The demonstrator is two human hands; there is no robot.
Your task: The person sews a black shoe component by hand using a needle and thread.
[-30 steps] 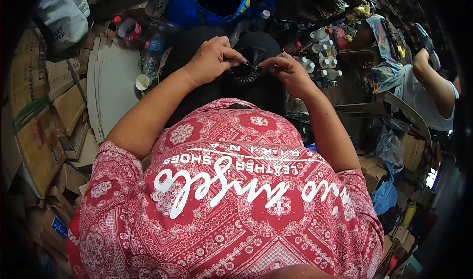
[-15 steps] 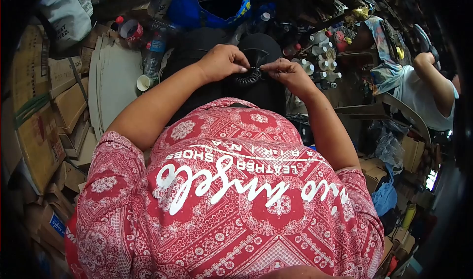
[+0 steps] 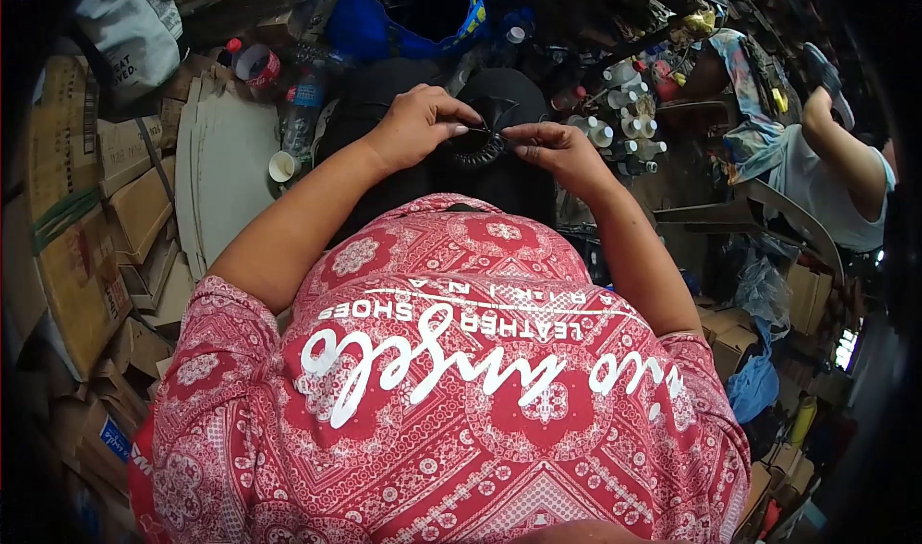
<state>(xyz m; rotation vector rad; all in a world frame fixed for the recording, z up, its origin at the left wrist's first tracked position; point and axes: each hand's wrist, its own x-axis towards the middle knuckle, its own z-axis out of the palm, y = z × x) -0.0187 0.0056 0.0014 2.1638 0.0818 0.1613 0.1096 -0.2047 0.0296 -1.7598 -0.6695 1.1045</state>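
Note:
Above my dark-clothed lap lies a black piece [image 3: 477, 152] with a ridged, coil-like curved edge; its exact kind is hard to make out. My left hand [image 3: 415, 129] reaches it from the left, thumb and forefinger pinched at its upper edge on something thin and dark. From the right, my right hand [image 3: 560, 150] pinches the black piece near the right end of the ridged edge. Both sets of fingertips are close together, and what lies between them is partly hidden.
A blue bag [image 3: 384, 25] stands open beyond my knees. Several small capped bottles [image 3: 629, 112] stand to the right, near another person [image 3: 840, 179]. Pale boards [image 3: 216, 160], a paper cup [image 3: 281, 167] and cardboard pieces [image 3: 134, 213] crowd the left.
My left hand has shifted slightly left, its fingertips now higher on the black piece. My right hand has moved slightly left and down. The other person's foot has shifted at the far right.

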